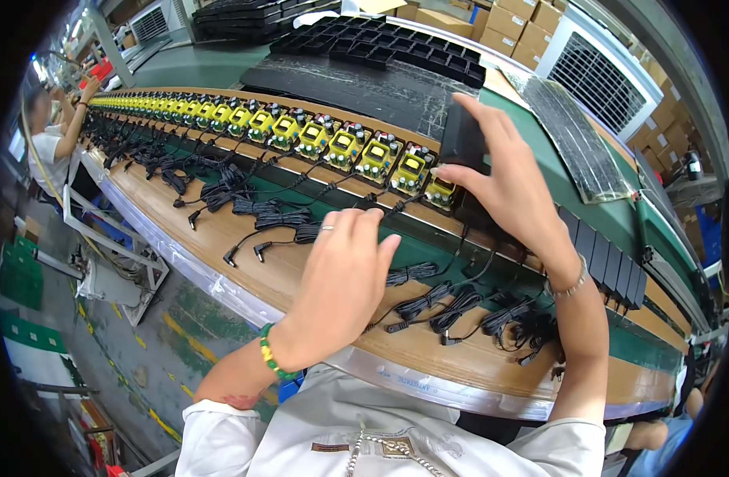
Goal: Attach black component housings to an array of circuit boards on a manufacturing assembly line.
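My right hand (511,171) grips a black plastic adapter casing (462,137) between thumb and fingers, over the near end of the row of circuit boards. Several boards with yellow transformers (376,157) stand side by side in that row, each with a black cable leading toward me. Lower and to the left, my left hand (344,258) is over the cables beside the row. Its thumb stands apart from its curved fingers, and nothing shows in it. Bundled black cables with barrel plugs (281,215) lie on the wooden edge board to its left, and more cable bundles (452,306) lie to its right.
Closed black adapters (603,250) stand in a row to the right. Black compartment trays (380,44) lie beyond the boards on a dark sheet. A scuffed dark panel (571,139) and a grilled cooler (599,79) are farther right. Another person (58,131) works at far left.
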`<action>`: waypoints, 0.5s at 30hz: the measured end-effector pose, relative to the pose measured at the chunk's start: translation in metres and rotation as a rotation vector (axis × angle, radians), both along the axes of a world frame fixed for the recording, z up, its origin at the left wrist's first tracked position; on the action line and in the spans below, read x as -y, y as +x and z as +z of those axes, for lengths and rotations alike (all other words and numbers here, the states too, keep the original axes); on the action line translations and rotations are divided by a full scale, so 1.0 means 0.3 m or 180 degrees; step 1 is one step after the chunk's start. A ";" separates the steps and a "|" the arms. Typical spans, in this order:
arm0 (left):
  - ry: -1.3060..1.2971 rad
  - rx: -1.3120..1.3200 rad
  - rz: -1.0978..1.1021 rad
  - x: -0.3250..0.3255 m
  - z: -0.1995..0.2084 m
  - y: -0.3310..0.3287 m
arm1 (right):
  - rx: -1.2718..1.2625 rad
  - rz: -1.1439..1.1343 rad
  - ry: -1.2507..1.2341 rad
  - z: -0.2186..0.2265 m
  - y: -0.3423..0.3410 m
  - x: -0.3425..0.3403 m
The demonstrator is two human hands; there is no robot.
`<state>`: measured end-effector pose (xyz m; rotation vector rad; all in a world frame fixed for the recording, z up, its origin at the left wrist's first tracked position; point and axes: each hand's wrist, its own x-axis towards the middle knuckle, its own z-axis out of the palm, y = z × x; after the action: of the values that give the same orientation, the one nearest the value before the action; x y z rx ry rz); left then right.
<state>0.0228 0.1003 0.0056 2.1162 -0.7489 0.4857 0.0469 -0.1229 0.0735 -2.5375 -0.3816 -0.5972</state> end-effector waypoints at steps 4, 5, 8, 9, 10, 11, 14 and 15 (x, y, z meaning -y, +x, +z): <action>0.0294 -0.0165 -0.0128 0.052 -0.042 0.046 | -0.0479 -0.0114 -0.0056 -0.088 0.050 0.057; 0.0351 -0.0175 -0.0077 0.057 -0.017 0.053 | -0.0415 -0.0062 -0.0069 -0.099 0.050 0.070; -0.1078 -0.3320 -0.0827 0.089 0.049 0.055 | -0.0335 0.0082 -0.0005 -0.109 0.041 0.110; -0.1353 -0.3703 -0.0984 0.104 0.041 0.056 | -0.0405 0.0147 0.0086 -0.109 0.027 0.120; -0.1756 -0.4173 -0.1373 0.121 0.030 0.062 | -0.0133 0.0226 0.0007 -0.121 0.018 0.144; -0.2079 -0.4414 -0.1505 0.134 0.031 0.056 | -0.0078 0.0201 0.0015 -0.130 0.000 0.166; -0.2626 -0.4615 -0.1313 0.183 0.035 0.029 | -0.0060 0.0239 0.0171 -0.121 -0.028 0.160; -0.2830 -0.4649 -0.1129 0.209 0.031 0.018 | -0.0118 0.0188 0.0226 -0.116 -0.035 0.165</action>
<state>0.0282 0.0376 0.0150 0.9767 0.0345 -0.7741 0.0364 -0.1723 0.0387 -2.4571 -0.4133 -0.5314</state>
